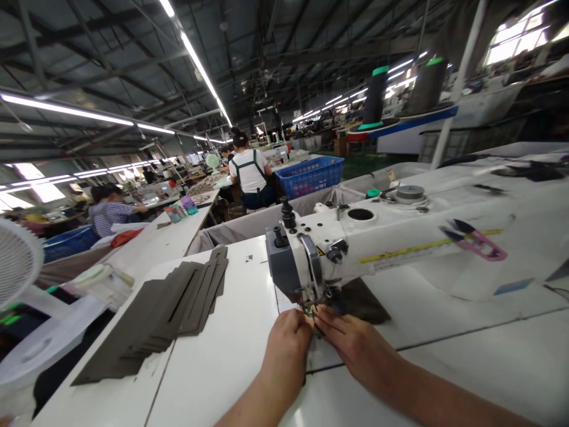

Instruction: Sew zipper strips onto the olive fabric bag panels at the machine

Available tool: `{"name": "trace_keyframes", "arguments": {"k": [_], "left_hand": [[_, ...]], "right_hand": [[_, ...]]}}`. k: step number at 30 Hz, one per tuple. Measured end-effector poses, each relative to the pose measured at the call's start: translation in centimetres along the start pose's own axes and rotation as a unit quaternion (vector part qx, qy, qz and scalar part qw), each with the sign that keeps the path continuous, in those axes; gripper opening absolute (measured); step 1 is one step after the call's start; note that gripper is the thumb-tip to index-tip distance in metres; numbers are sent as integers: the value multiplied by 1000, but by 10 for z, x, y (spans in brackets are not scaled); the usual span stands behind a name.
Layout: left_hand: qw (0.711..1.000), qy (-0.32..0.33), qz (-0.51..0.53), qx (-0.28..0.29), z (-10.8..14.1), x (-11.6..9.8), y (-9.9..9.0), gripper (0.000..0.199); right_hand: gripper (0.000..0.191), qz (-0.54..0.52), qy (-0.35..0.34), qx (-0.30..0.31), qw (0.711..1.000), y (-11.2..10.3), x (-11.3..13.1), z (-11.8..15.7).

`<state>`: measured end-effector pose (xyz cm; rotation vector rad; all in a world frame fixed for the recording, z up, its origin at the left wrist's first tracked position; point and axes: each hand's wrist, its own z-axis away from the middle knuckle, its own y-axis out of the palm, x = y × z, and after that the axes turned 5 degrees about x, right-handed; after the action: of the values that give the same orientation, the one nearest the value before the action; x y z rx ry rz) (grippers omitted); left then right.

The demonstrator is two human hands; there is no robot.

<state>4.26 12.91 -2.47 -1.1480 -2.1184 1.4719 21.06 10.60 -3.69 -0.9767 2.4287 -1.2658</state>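
A white sewing machine with a dark grey head cover stands on the white table. Right below its needle area, my left hand has its fingers bent and pressed together at the presser foot; what lies under the fingertips is too small to make out. Close beside it, my right hand reaches in from the right, fingers together and tips at the same spot. Dark fabric lies flat behind my right hand, under the machine arm. To the left, a fanned stack of dark grey-brown cut pieces rests on the table.
Pink-handled thread snips lie on the machine arm. At the left edge stands a white fan. Beyond the table are a blue basket and a person in a white shirt. Dark thread cones stand at upper right.
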Motion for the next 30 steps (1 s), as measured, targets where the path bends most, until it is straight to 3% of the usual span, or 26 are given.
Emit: {"name": "trace_keyframes", "arguments": {"k": [3, 9, 17, 24, 30], "left_hand": [[1000, -16, 24, 4, 6, -2, -7, 14], [1000, 25, 1, 9, 11, 1, -9, 15], [998, 52, -2, 18, 1, 10, -3, 17], [998, 58, -9, 16, -2, 12, -3, 19], [999, 47, 3, 21, -4, 11, -3, 19]], "right_hand": [[34, 31, 10, 10, 999, 6, 0, 6], [36, 63, -3, 20, 998, 10, -3, 12], [32, 16, 3, 13, 1000, 6, -10, 4], [33, 28, 13, 43, 999, 5, -15, 5], [33, -5, 54, 60, 997, 6, -16, 1]]}}
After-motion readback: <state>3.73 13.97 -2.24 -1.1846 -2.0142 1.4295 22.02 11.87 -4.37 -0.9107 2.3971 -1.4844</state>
